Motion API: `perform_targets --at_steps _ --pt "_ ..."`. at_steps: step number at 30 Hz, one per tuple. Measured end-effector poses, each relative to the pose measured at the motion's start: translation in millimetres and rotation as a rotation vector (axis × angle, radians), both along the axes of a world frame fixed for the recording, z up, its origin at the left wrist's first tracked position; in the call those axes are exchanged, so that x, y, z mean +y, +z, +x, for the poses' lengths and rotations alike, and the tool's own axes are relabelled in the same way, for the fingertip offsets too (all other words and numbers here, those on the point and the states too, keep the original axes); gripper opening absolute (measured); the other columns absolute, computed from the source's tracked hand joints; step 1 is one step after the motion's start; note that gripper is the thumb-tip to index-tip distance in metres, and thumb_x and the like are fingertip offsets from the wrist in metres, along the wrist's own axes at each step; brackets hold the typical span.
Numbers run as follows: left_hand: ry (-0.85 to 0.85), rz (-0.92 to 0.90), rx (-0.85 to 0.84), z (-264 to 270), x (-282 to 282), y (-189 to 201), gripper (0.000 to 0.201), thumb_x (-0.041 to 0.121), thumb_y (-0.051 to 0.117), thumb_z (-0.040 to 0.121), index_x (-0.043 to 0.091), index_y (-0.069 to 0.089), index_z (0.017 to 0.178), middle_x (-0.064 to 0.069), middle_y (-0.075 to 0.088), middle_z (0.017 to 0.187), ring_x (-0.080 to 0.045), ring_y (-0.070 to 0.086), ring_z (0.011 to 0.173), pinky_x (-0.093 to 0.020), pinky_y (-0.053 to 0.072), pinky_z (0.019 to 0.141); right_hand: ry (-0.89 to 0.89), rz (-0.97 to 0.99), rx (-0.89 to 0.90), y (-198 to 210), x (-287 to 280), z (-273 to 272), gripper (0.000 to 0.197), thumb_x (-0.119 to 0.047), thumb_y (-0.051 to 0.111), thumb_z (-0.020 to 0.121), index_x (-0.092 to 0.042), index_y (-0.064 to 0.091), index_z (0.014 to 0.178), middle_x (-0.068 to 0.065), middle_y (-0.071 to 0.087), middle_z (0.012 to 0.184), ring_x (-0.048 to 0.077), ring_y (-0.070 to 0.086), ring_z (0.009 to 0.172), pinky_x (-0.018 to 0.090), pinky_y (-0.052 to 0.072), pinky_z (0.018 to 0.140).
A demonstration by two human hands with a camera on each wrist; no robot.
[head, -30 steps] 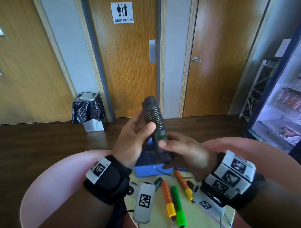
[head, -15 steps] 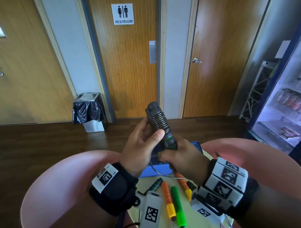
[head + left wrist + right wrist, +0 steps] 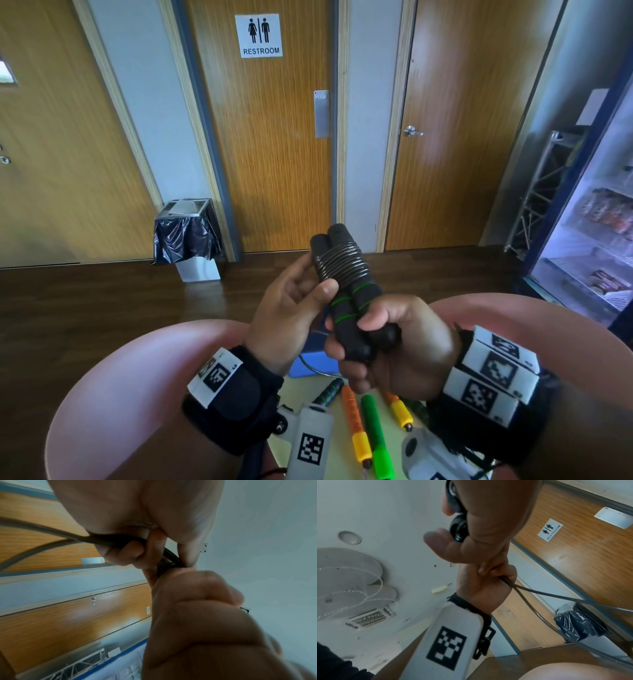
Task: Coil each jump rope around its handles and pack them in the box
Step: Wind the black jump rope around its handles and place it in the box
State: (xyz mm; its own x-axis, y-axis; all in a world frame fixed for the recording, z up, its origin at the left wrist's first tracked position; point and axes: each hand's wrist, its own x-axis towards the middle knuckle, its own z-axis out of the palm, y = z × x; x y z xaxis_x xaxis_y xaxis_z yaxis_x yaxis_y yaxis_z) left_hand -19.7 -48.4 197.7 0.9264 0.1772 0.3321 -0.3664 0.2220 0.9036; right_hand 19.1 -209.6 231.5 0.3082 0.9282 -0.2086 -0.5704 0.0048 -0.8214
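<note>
A black jump rope's two handles (image 3: 352,308), ringed in green, stand side by side in front of me, tilted left. The grey rope is coiled (image 3: 340,263) tightly round their upper part. My right hand (image 3: 394,346) grips the handles' lower ends, whose butt (image 3: 458,530) shows in the right wrist view. My left hand (image 3: 291,308) lies against the coil with its thumb. Its curled fingers (image 3: 132,551) pinch the loose rope (image 3: 51,532), which trails off in a loop (image 3: 556,595). The blue box (image 3: 308,363) lies on the table behind the hands, mostly hidden.
On the pale table below my wrists lie an orange-and-yellow handle (image 3: 356,425), a green handle (image 3: 375,435), another orange-and-yellow handle (image 3: 397,407) and a black green-ringed handle (image 3: 327,394). Pink chair backs (image 3: 137,394) curve at both sides. Doors and a bin stand beyond.
The bundle has turned so both handles show side by side. My right hand has slid down and closed round their lower ends. My left hand stays at the coil.
</note>
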Motion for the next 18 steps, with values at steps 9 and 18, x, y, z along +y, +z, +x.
perform_targets --at_steps 9,18 --pt "-0.172 -0.127 0.029 -10 -6 13 0.076 0.052 0.082 0.072 0.012 0.054 0.13 -0.016 0.059 0.072 -0.017 0.062 0.05 -0.033 0.054 0.055 0.217 0.336 0.18 -2 3 -2 0.045 -0.029 0.056 0.074 -0.004 0.046 0.111 0.009 0.059 0.087 0.017 0.058 0.064 0.028 0.05 0.059" --pt "-0.106 -0.143 0.017 -7 -6 16 0.095 0.054 0.079 0.074 -0.013 0.04 0.129 -0.018 0.062 0.069 -0.027 0.062 0.056 -0.032 0.053 0.06 -0.012 -0.007 -0.126 -2 4 2 0.048 -0.048 0.06 0.078 -0.005 0.068 0.096 0.017 0.066 0.081 0.029 0.064 0.063 0.036 0.054 0.062"
